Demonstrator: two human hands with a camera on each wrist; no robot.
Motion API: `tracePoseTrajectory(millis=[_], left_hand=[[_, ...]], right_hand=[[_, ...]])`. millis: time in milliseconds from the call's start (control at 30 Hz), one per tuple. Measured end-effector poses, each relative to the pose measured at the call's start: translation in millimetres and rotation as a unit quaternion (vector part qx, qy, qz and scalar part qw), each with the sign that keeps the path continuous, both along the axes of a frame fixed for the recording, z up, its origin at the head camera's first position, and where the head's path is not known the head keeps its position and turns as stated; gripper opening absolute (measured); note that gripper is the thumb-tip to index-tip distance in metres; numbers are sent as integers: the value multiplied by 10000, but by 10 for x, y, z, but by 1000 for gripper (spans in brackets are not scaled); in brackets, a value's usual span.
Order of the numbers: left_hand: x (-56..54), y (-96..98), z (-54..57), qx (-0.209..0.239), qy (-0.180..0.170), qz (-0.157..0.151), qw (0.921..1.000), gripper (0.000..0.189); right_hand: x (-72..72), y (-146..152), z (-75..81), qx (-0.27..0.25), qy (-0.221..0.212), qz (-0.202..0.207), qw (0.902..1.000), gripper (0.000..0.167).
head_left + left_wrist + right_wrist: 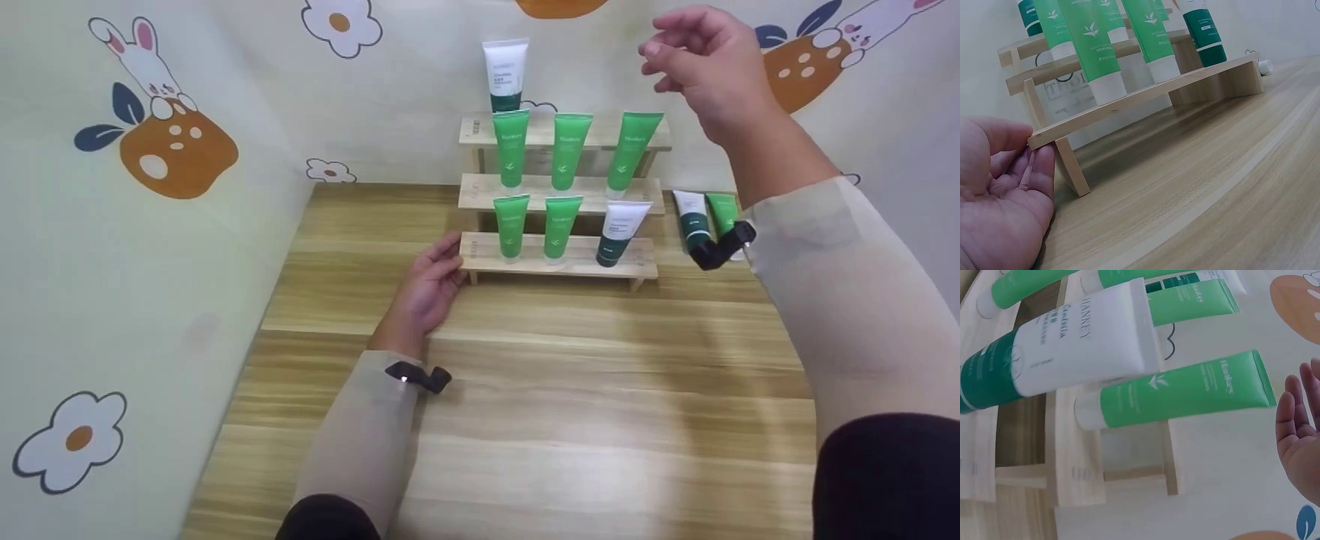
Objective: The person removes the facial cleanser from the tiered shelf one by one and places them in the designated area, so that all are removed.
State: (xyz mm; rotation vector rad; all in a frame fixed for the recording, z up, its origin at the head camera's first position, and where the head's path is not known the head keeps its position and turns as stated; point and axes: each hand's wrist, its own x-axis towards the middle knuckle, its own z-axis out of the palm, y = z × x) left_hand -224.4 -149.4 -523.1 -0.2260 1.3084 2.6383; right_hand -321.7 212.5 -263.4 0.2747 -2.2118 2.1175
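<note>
While the left hand (431,289) pinches the rack (537,191), tubes (571,152) stand right of its fingertips; the right hand (712,75) is raised, fingers loosely bent, slightly apart.

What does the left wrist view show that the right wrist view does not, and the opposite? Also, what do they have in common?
Only the left wrist view shows the left hand, gripping the end of the rack's lowest shelf, and the leg under that end.

Only the right wrist view shows the right hand, empty, and orange prints on the backdrop.

Both share the rack, green tubes and the white-and-green tube on the lowest shelf.
</note>
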Motion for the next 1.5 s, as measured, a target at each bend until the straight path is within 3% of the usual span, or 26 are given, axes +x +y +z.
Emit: tracePoseTrajectory(millis=[167, 367, 667, 1100, 1333, 1500], left_hand=[[6, 4, 6, -23, 21, -45, 10000, 57], [14, 4, 6, -37, 39, -69, 10000, 58], [4, 12, -1, -97, 40, -78, 9999, 56], [12, 30, 6, -121, 19, -73, 9999, 56], [-2, 23, -3, -112, 14, -79, 9999, 57], [0, 1, 1, -85, 32, -47, 9999, 57]], right_hand=[[-54, -200, 106, 403, -66, 179, 9990, 47], [-64, -437, 198, 525, -16, 400, 9978, 46], [-125, -793, 222, 905, -315, 774, 9924, 44], [-262, -1044, 120, 1875, -716, 558, 9781, 46], [-316, -1123, 77, 2190, -687, 513, 9720, 46], [-339, -1214, 83, 2246, -619, 414, 9716, 37]])
